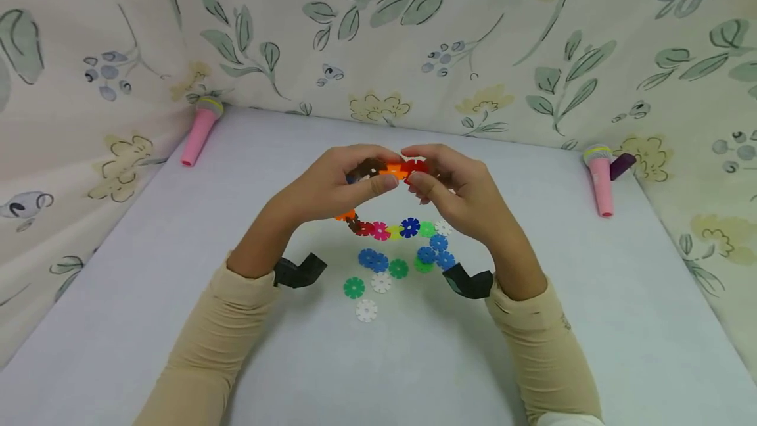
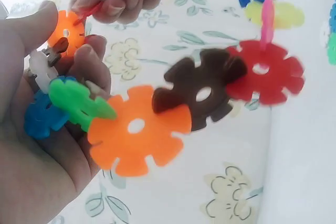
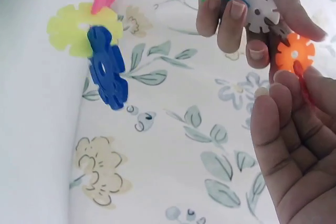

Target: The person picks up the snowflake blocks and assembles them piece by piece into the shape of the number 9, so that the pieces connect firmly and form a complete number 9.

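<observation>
Both hands' fingers (image 1: 378, 184) pinch the snowflake-disc chain (image 1: 395, 229) (its end orange (image 1: 393, 170)), which hangs looped below them.

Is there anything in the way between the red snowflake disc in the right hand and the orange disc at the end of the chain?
Nothing visible stands between them. The right hand pinches the red plastic snowflake disc right beside the orange plastic snowflake disc that the left hand holds at the end of the chain of linked colourful discs; only fingertips surround the two.
</observation>
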`<state>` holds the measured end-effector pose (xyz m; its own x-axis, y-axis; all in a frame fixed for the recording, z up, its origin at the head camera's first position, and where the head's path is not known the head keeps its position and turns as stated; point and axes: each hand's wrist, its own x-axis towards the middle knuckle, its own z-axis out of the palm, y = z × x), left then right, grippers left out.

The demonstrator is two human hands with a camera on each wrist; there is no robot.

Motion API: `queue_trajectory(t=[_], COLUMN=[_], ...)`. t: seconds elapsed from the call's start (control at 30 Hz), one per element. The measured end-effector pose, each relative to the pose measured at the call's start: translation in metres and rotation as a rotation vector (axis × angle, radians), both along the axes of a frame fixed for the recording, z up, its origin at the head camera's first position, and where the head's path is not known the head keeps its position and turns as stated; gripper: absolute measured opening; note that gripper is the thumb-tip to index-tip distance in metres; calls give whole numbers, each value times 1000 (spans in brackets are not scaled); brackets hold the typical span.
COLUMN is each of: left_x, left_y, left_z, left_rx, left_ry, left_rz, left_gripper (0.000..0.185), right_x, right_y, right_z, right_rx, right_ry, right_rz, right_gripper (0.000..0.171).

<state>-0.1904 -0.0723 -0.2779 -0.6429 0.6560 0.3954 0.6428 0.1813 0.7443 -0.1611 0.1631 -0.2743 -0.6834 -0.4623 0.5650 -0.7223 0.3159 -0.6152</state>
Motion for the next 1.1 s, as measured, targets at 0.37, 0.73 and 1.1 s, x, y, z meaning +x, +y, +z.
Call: queue_trajectory(t=[0.37, 0.73, 1.1], left_x=[0, 3, 1], left_y=[-7, 0, 0], left_z=[7, 5, 2], left_rx=[30, -32, -30], left_ry=[-71, -39, -32], left_rz=[9, 53, 58], left_gripper=[37, 39, 22], right_x=[-12, -49, -50], right_y=[35, 41, 54], right_z=[-2, -64, -49], right_rx=[499, 925, 665], right_ry=[-343, -725, -593], right_rz=[-124, -323, -258], right_gripper=[28, 29, 36])
